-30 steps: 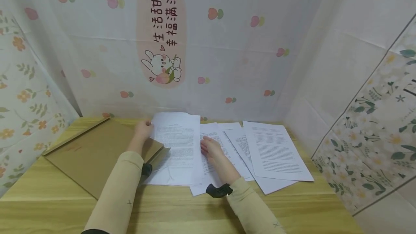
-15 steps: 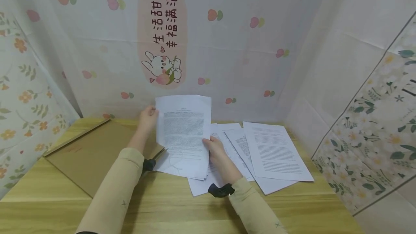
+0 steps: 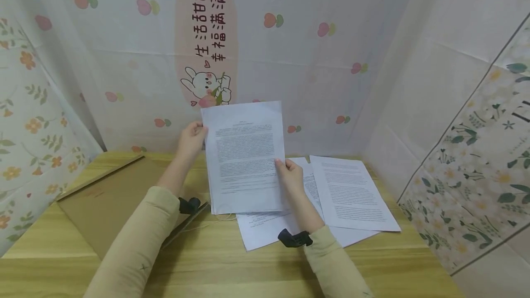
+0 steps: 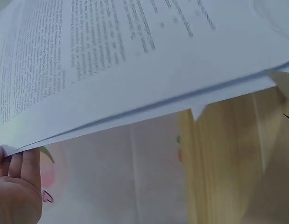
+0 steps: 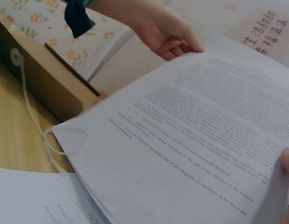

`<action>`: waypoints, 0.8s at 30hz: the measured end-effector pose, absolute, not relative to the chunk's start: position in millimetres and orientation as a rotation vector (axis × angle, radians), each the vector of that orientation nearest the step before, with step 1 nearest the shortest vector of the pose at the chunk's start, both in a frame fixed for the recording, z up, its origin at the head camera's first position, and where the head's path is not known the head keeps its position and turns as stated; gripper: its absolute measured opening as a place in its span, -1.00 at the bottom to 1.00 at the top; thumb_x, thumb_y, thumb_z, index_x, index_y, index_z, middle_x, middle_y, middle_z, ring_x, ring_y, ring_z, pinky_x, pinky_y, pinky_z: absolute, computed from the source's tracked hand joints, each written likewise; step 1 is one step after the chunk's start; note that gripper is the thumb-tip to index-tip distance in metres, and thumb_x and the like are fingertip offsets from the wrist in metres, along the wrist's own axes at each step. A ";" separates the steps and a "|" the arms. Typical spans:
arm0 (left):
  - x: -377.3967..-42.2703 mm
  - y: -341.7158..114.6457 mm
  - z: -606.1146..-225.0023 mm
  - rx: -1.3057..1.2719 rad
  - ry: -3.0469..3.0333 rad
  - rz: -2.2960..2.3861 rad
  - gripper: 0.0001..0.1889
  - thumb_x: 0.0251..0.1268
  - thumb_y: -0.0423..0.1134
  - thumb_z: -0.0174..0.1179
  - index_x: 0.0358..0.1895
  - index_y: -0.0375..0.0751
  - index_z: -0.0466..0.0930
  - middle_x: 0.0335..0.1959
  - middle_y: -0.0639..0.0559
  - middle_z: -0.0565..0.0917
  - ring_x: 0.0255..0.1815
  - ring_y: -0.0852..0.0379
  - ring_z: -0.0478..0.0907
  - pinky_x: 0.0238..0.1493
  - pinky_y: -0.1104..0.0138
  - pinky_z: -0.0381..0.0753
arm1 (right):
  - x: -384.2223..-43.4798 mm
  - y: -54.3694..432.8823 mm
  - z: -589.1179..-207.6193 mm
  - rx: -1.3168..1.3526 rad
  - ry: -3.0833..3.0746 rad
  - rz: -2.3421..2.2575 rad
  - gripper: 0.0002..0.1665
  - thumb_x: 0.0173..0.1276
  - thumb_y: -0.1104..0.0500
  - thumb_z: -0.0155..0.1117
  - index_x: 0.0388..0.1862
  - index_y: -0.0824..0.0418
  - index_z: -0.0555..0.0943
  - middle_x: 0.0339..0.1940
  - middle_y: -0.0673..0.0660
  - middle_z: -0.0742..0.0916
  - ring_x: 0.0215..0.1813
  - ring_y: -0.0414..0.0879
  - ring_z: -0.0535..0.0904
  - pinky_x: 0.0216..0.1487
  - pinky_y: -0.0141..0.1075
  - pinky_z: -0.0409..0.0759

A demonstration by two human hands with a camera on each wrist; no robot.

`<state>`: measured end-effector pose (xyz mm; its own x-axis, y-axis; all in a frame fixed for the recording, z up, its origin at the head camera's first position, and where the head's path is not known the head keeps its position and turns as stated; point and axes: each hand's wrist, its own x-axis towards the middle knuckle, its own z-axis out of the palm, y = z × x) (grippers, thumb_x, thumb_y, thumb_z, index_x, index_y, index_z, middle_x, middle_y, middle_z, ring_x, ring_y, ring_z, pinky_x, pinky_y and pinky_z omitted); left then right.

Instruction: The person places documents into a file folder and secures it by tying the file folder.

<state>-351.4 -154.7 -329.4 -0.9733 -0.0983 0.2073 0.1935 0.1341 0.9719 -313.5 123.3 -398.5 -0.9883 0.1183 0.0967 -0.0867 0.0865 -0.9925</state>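
Note:
Held up above the table is a thin stack of printed sheets (image 3: 244, 151), tilted with its text toward me. My left hand (image 3: 192, 141) pinches its upper left edge, thumb in front and fingers behind, as the left wrist view also shows on the sheets (image 4: 111, 93). On the opposite side my right hand (image 3: 291, 176) grips the right edge, thumb over the front. In the right wrist view a pale string (image 5: 25, 88) runs from the button of a brown cardboard folder (image 5: 55, 84) up to the lower corner of the stack.
The brown folder (image 3: 120, 192) lies at the left under my left forearm. More printed papers (image 3: 356, 192) overlap on the table's right, and another sheet (image 3: 261, 231) lies below the held stack. Patterned cloth (image 3: 314, 68) hangs behind the wooden table (image 3: 232, 270).
The stack has come up off the table and moved right, away from the folder. My right hand, at first beside the sheets, now grips their right edge.

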 end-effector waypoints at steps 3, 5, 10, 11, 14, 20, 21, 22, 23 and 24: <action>-345.5 -150.0 -321.1 -0.098 -2.153 -1.957 -0.63 0.53 -0.18 -0.10 0.24 -0.33 0.36 0.02 -0.27 0.61 -0.18 0.01 0.63 -0.09 0.19 0.60 | -312.6 129.9 -390.1 -0.030 -2.170 2.019 -0.54 0.40 -0.06 0.18 0.07 0.26 0.59 -0.23 0.16 0.72 -0.31 -0.07 0.65 -0.32 -0.35 0.61; -341.5 -146.5 -316.5 -0.096 -2.133 -1.976 -0.63 0.53 -0.17 -0.10 0.23 -0.31 0.37 0.01 -0.25 0.61 -0.18 0.01 0.64 -0.08 0.18 0.61 | -311.7 133.5 -385.6 -0.043 -2.154 2.021 -0.52 0.39 -0.05 0.20 0.10 0.27 0.57 -0.20 0.17 0.72 -0.29 -0.09 0.65 -0.29 -0.36 0.62; -332.3 -138.8 -308.2 -0.107 -2.072 -2.039 -0.67 0.53 -0.17 -0.08 0.18 -0.29 0.40 -0.01 -0.24 0.62 -0.19 -0.01 0.66 -0.10 0.18 0.62 | -307.0 140.6 -377.0 -0.049 -2.105 2.052 -0.52 0.37 0.00 0.24 0.12 0.30 0.56 -0.18 0.20 0.72 -0.29 -0.09 0.67 -0.29 -0.36 0.64; -330.7 -138.0 -307.2 -0.107 -2.057 -2.053 -0.67 0.52 -0.17 -0.07 0.17 -0.29 0.41 -0.02 -0.25 0.62 -0.20 -0.01 0.66 -0.10 0.19 0.62 | -306.1 141.8 -375.7 -0.050 -2.099 2.054 -0.52 0.36 0.00 0.25 0.11 0.30 0.56 -0.19 0.20 0.73 -0.30 -0.09 0.67 -0.30 -0.36 0.64; -325.4 -137.0 -304.8 -0.108 -2.029 -2.074 -0.68 0.52 -0.18 -0.06 0.15 -0.30 0.41 0.00 -0.26 0.62 -0.20 0.01 0.67 -0.13 0.24 0.63 | -303.2 144.5 -372.3 -0.056 -2.093 2.062 -0.51 0.32 -0.03 0.29 0.08 0.26 0.59 -0.18 0.17 0.73 -0.28 -0.09 0.67 -0.29 -0.35 0.63; -313.4 -140.0 -301.4 -0.070 -1.888 -2.160 -0.74 0.51 -0.24 -0.06 0.09 -0.32 0.41 -0.07 -0.17 0.64 -0.25 0.12 0.66 -0.24 0.38 0.63 | -295.0 152.8 -368.2 0.011 -2.168 2.068 -0.54 0.33 0.03 0.30 0.07 0.31 0.58 -0.17 0.18 0.68 -0.27 -0.04 0.63 -0.27 -0.24 0.63; -311.8 -140.7 -301.0 -0.053 -1.848 -2.183 -0.77 0.51 -0.26 -0.06 0.06 -0.32 0.41 -0.13 -0.14 0.65 -0.30 0.15 0.65 -0.28 0.41 0.62 | -293.6 155.1 -368.3 0.029 -2.190 2.063 -0.55 0.33 0.05 0.30 0.06 0.33 0.58 -0.18 0.18 0.68 -0.26 -0.03 0.63 -0.26 -0.24 0.63; -310.3 -141.6 -301.0 -0.032 -1.817 -2.199 -0.79 0.51 -0.28 -0.06 0.04 -0.30 0.42 -0.17 -0.10 0.65 -0.34 0.17 0.64 -0.31 0.43 0.61 | -291.9 157.4 -368.4 0.039 -2.208 2.062 -0.56 0.34 0.07 0.30 0.06 0.34 0.58 -0.19 0.18 0.68 -0.26 -0.03 0.63 -0.25 -0.23 0.63; -308.5 -142.7 -301.0 -0.008 -1.778 -2.223 -0.82 0.50 -0.29 -0.06 0.01 -0.30 0.42 -0.21 -0.08 0.65 -0.37 0.19 0.63 -0.34 0.44 0.61 | -290.6 160.1 -368.9 0.049 -2.224 2.061 -0.56 0.33 0.08 0.31 0.05 0.36 0.58 -0.21 0.18 0.68 -0.26 -0.03 0.63 -0.25 -0.24 0.63; -306.8 -143.7 -301.2 0.024 -1.749 -2.234 -0.84 0.50 -0.30 -0.05 -0.02 -0.29 0.43 -0.24 -0.05 0.64 -0.40 0.20 0.62 -0.36 0.45 0.60 | -289.3 162.8 -369.4 0.062 -2.232 2.060 -0.57 0.32 0.10 0.31 0.04 0.38 0.58 -0.22 0.20 0.68 -0.26 -0.02 0.64 -0.24 -0.25 0.63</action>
<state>-306.8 -143.7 -301.2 -0.9539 -0.2460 0.1717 0.2258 -0.2120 0.9508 -289.3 162.8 -369.4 -0.9938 0.0404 0.1035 -0.0999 0.0824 -0.9916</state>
